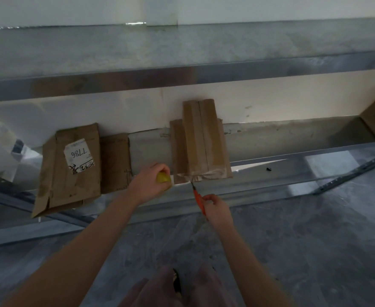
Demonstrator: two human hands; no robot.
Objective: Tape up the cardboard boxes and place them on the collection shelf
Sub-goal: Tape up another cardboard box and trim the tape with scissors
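Cutting tape at the shelf (270, 173): the right hand (215, 207) pinches an orange knife (198, 199), blade at the strip just ahead, beneath the taped box (202, 140). The left hand (151, 185) grips a yellow tape roll (163, 178) beside it. A slip could gash the carton, or slack tape tear crooked.

Left grip (152, 182) clenches a yellow object (163, 177), right grip (216, 208) pinches an orange cutter (197, 196) (both arms outstretched).

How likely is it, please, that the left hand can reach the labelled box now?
Probably yes: the labelled box sits unobstructed near the left hand, though that hand grips a yellow object.
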